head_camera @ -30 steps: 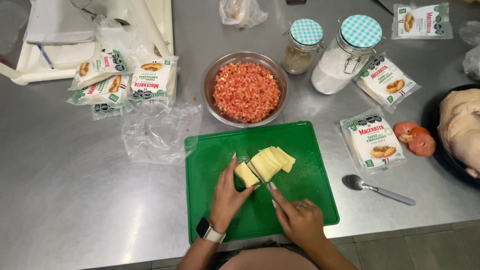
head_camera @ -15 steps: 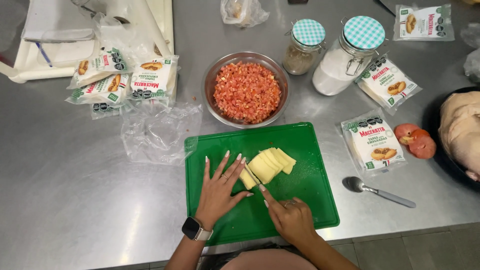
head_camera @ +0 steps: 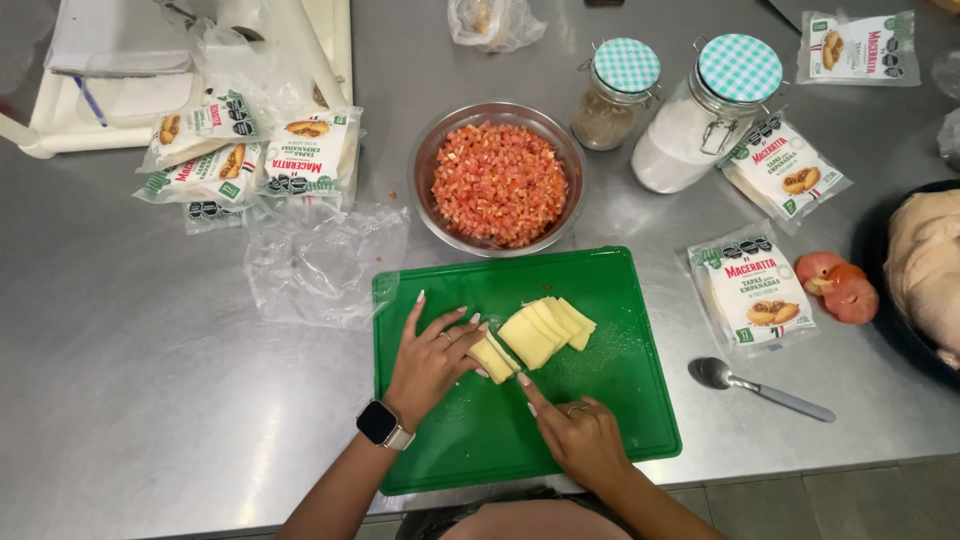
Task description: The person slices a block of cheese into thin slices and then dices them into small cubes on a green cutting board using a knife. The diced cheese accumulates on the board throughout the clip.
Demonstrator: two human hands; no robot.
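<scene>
A fanned stack of yellow cheese slices lies on a green cutting board. My left hand, with a smartwatch on the wrist, rests with fingers spread on the left end of the cheese and pins down a cut strip. My right hand grips a knife, index finger along its back. The thin blade stands in the cheese between the strip and the stack. The knife's handle is hidden in my fist.
Behind the board is a metal bowl of diced tomato, with two checked-lid jars to its right. Dough-disc packets lie left and right, crumpled plastic wrap to the left. On the right are a spoon, tomato pieces and pale dough.
My left hand has spread its fingers and settled on the left end of the cheese. My right hand has drawn the knife slightly toward me through the cheese.
</scene>
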